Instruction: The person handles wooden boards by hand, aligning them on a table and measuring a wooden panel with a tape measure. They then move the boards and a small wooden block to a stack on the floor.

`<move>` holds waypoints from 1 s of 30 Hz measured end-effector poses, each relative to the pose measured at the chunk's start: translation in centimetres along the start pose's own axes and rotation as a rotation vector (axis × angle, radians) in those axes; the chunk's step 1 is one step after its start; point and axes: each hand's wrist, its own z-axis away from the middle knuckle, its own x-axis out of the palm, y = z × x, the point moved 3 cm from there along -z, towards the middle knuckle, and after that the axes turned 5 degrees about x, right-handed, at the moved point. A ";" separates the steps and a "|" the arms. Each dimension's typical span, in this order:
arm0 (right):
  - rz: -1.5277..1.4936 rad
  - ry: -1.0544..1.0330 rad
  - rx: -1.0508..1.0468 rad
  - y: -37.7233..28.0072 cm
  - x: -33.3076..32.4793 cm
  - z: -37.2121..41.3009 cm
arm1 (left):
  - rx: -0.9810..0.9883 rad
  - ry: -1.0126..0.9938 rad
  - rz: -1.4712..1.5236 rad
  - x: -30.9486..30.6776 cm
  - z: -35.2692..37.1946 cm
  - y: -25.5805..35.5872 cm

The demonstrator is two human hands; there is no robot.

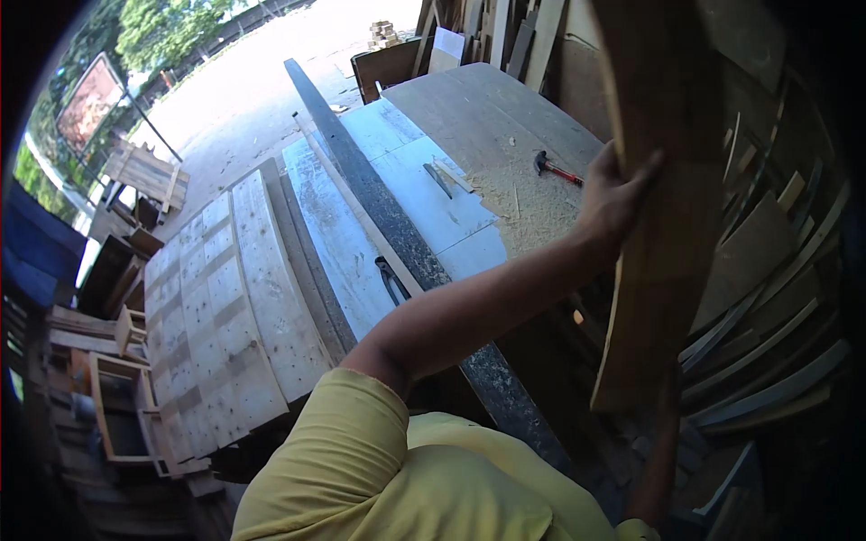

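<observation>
A long, wide wooden board (663, 270) stands nearly upright on the right, running past the top of the view. My left hand (621, 194) is closed round its left edge, with the arm stretched across my body. Low on the board, in deep shadow, my right hand (669, 388) grips near the bottom end; its fingers show only dimly. Left of the board, a hammer (559, 169) with a red handle lies on a sawdust-covered wooden panel (505, 108). Dark pincers (391, 278) rest on the white-blue tabletop (338, 243) beside a long dark beam (379, 194).
Many boards and offcuts (767, 298) lean along the right side, close to the held board. More planks (496, 36) stand at the back. A slatted wooden panel (216, 298) lies on the left, near a wooden frame (122, 406). Bright open ground (244, 99) lies beyond.
</observation>
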 end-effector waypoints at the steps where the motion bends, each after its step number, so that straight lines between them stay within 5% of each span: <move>1: 0.047 0.154 0.106 2.9 0.0 0.9 | -0.082 0.081 0.036 -1.7 1.1 -1.6; 6: 0.252 0.005 0.073 0.9 1.3 5.1 | -0.405 0.397 -0.139 -13.6 9.6 -10.8; 12: 0.529 -0.091 0.073 5.4 1.8 7.0 | -0.840 0.378 -0.690 -24.0 20.3 -16.5; 14: 0.540 -0.127 0.055 6.2 2.5 7.5 | -1.121 0.169 -1.022 -26.0 21.3 -16.5; 18: 0.492 -0.190 0.086 6.7 3.5 6.2 | -0.875 -0.092 -1.405 -27.1 20.3 -15.4; 19: 0.491 -0.199 0.070 7.1 3.9 6.0 | -1.120 -0.231 -1.617 -25.4 19.0 -13.8; 20: 0.484 -0.207 0.092 7.5 4.2 6.1 | -1.141 -0.247 -1.621 -24.8 18.7 -13.5; 22: 0.450 -0.246 0.102 8.1 5.0 5.9 | -0.855 -0.444 -1.787 -23.3 17.2 -13.4; 24: 0.459 -0.223 0.077 7.7 5.4 6.0 | -0.928 -0.469 -1.760 -22.1 15.8 -14.6; 26: 0.468 -0.200 0.057 7.3 5.8 6.4 | -0.325 -0.645 -1.766 -21.4 14.8 -16.2; 30: 0.466 -0.238 0.135 6.8 6.1 6.9 | -0.063 -0.790 -1.772 -23.1 13.9 -19.6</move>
